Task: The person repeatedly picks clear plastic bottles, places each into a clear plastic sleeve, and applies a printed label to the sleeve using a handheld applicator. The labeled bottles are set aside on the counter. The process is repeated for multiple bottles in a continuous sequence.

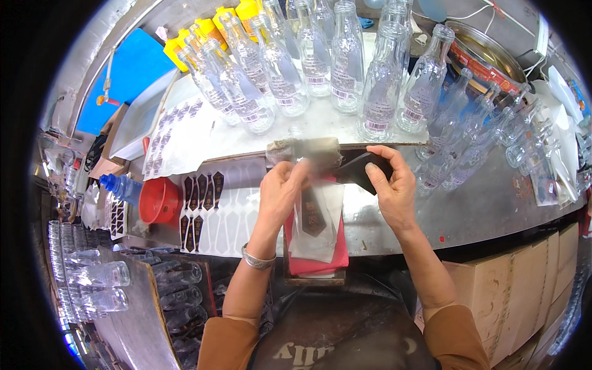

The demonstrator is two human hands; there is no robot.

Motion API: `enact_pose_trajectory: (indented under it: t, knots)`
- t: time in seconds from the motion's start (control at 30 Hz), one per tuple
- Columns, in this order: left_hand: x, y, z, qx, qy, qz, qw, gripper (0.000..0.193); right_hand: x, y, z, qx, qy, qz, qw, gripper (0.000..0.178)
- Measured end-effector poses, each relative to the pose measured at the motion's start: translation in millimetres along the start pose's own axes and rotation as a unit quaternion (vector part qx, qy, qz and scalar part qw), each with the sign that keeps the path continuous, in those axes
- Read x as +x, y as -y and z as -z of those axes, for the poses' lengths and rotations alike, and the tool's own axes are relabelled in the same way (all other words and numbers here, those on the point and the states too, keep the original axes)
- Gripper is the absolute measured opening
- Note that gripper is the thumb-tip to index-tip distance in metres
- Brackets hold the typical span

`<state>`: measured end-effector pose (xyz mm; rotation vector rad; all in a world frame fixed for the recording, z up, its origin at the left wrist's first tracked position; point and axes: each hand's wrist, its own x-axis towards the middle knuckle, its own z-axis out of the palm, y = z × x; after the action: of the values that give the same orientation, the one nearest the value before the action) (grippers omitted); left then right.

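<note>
My left hand [280, 188] is closed in a pinch at the upper left of a translucent sheet [330, 237], its fingertips partly blurred. A dark, tie-shaped label [314, 216] shows on that sheet, which lies over a pink-red cloth [339, 259] on a narrow wooden-edged stand. Between the thumb and fingers of my right hand [396, 191] is a dark flat piece [377, 174], tilted. Just beyond both hands rests a cloth-wrapped roll [285, 153], its right end smeared. To the left, a label sheet [237, 222] carries several dark labels and bare label outlines.
Clear glass bottles [287, 92] stand along the raised shelf ahead, with more bottles [441, 163] at the right. A red bucket [161, 200] sits left, near glass bottles [102, 274] on their sides. Yellow bottles [246, 12] stand behind; cardboard boxes [505, 290] are stacked lower right.
</note>
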<state>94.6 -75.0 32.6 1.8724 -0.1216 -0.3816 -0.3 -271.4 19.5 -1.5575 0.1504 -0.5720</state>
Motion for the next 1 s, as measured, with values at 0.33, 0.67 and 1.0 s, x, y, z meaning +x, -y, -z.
enact_pose_trajectory:
  t: [0.33,0.67,1.0]
  knots:
    - [-7,13,3,-0.191,0.119,0.012,0.974,0.063,10,7,-21,-0.005,0.046,-0.025,0.999,0.028]
    - [-16,23,10,-0.248,0.071,0.083,0.963,0.064,45,38,-45,-0.188,0.156,0.171,0.954,0.025]
    - [-66,51,48,-0.199,-0.007,0.026,0.98,0.068,-38,60,-37,-0.204,0.407,0.257,0.853,0.03]
